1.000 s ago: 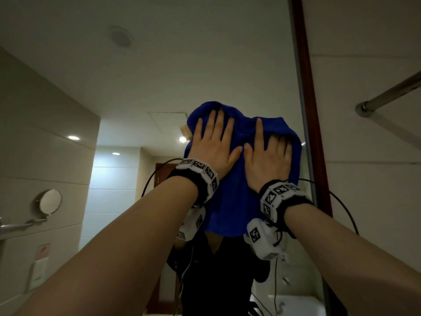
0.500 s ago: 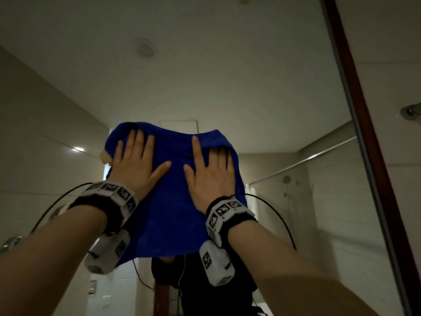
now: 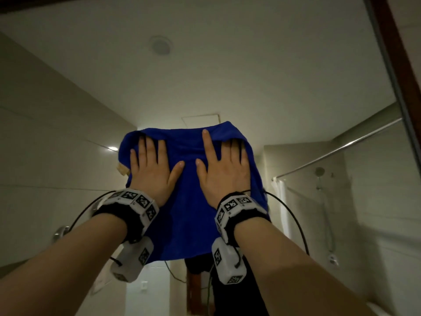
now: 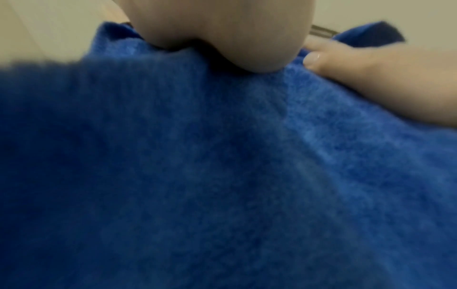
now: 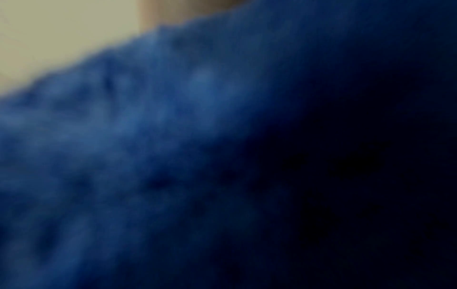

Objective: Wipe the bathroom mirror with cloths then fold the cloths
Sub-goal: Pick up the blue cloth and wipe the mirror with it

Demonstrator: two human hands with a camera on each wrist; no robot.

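A blue cloth (image 3: 189, 201) is spread flat against the bathroom mirror (image 3: 227, 76), its lower part hanging free. My left hand (image 3: 152, 165) presses on the cloth's left half with straight, spread fingers. My right hand (image 3: 222, 165) presses on the right half with its index finger straight up; its other fingertips are hidden under a fold at the cloth's top edge. In the left wrist view, blue cloth (image 4: 222, 166) fills the frame under my palm (image 4: 222, 29), with my right hand's thumb (image 4: 371, 78) beside it. The right wrist view shows only blurred blue cloth (image 5: 148, 136).
The mirror's dark wooden frame (image 3: 401, 65) runs down the right side. A tan scrap (image 3: 123, 171) peeks out at the cloth's left edge. The mirror reflects the ceiling, a shower rail (image 3: 341, 151), a shower head (image 3: 320, 172) and a dark-clothed torso (image 3: 227, 293) below the cloth.
Both hands have slid the cloth left across the mirror, away from the right frame. They now sit further apart on the cloth.
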